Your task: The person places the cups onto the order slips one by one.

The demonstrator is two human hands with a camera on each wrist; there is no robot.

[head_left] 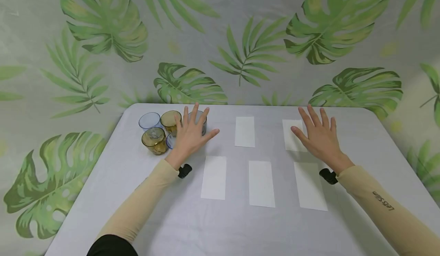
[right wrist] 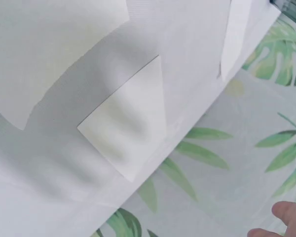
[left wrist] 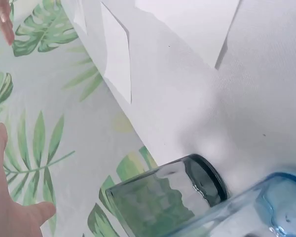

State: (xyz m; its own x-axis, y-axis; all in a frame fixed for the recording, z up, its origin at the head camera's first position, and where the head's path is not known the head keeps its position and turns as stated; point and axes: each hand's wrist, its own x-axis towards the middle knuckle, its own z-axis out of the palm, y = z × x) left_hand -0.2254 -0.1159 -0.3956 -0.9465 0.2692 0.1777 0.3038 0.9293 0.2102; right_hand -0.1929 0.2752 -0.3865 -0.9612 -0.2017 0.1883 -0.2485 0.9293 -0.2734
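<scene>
Fingers spread, my left hand (head_left: 190, 134) hovers in front of a cluster of glass cups at the left of the table, holding nothing. Nearest to it are a grey glass cup (head_left: 204, 126), partly behind the fingers, and a blue glass cup (head_left: 170, 141), mostly hidden. Beside these stand a light blue cup (head_left: 149, 121), an amber cup (head_left: 169, 123) and another amber cup (head_left: 154, 143). Over a white paper card (head_left: 290, 143) at the back right, my right hand (head_left: 323, 140) is held up with straight fingers, also empty.
More white cards lie on the white-covered table (head_left: 237, 229): a back one (head_left: 245, 132) and a front row of a left (head_left: 213, 177), a middle (head_left: 262, 183) and a right card (head_left: 311, 187). A leaf-patterned cloth (head_left: 247, 49) hangs behind the table.
</scene>
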